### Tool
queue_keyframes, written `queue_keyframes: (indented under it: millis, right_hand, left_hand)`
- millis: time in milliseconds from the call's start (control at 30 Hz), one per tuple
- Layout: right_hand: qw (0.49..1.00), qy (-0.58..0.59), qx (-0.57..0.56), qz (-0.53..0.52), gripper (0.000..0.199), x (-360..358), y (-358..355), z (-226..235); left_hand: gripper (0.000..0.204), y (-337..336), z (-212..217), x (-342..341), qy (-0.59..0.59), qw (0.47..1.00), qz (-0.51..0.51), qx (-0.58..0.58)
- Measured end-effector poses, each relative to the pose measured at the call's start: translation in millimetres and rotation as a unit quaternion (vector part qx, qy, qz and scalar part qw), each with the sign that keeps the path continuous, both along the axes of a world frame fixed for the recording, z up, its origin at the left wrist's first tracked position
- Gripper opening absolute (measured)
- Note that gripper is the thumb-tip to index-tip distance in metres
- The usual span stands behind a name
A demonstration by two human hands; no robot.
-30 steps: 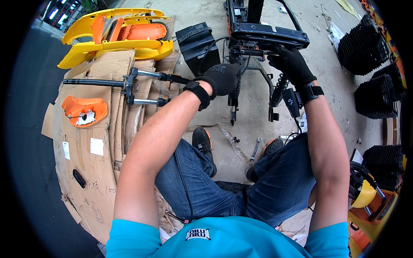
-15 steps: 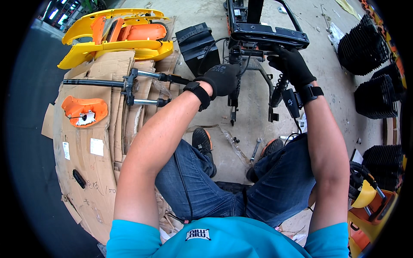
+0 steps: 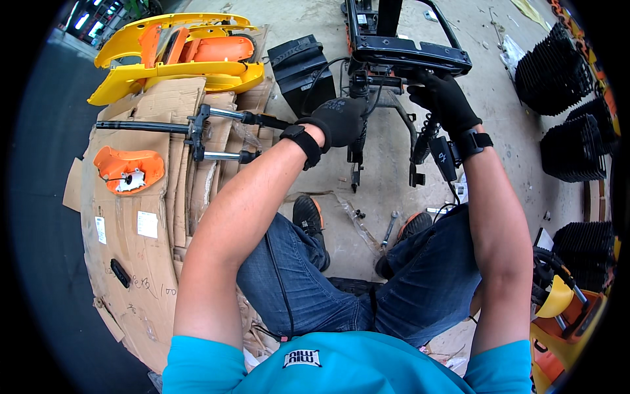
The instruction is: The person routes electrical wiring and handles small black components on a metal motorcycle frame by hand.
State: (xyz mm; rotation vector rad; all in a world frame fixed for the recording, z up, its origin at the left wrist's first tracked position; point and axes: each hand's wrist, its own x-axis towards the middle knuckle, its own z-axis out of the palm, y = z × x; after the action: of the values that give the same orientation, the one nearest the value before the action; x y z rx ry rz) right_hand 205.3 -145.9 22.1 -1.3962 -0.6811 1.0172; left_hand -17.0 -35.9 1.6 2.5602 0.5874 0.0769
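Note:
A black metal vehicle frame [image 3: 410, 56] stands ahead of me at the top of the view. My left hand [image 3: 340, 121], in a black glove, is closed around the left coil shock absorber [image 3: 358, 139] below the frame; its fingertips are hidden. My right hand [image 3: 449, 104], also gloved, reaches up to the underside of the frame's right side with its fingers bent against it. Under that hand the right coil shock absorber [image 3: 428, 130] slopes down, with a black boxy part [image 3: 444, 157] on a cable beside my wrist.
Flattened cardboard [image 3: 134, 253] on the left bears a front fork [image 3: 197, 131], an orange shell [image 3: 129, 169] and yellow body panels [image 3: 177, 72]. A black battery-like box [image 3: 302, 69] stands left of the frame. A wrench [image 3: 390, 228] lies between my feet; black crates [image 3: 554, 69] line the right.

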Motion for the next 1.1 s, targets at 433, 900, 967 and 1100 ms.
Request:
queue_keyframes:
  millis: [433, 900, 967, 1100]
  right_hand:
    - [1.0, 0.0, -0.01, -0.005, 0.03, -3, -3, 6]
    - [0.999, -0.016, -0.027, 0.03, 0.035, 7, 1, -3]
    - [0.999, -0.014, -0.024, 0.025, 0.033, 6, 2, -4]
    - [0.999, -0.016, -0.021, 0.018, 0.031, 7, 2, -6]
  left_hand:
    - [0.024, -6, 14, 2, 0.04, 0.999, 0.006, -0.001]
    - [0.015, 1, -4, 0, -0.019, 1.0, -0.004, 0.008]
    - [0.015, 1, -4, 0, -0.018, 1.0, -0.004, 0.01]
    - [0.016, 0, -2, 0, -0.023, 1.0, -0.012, 0.016]
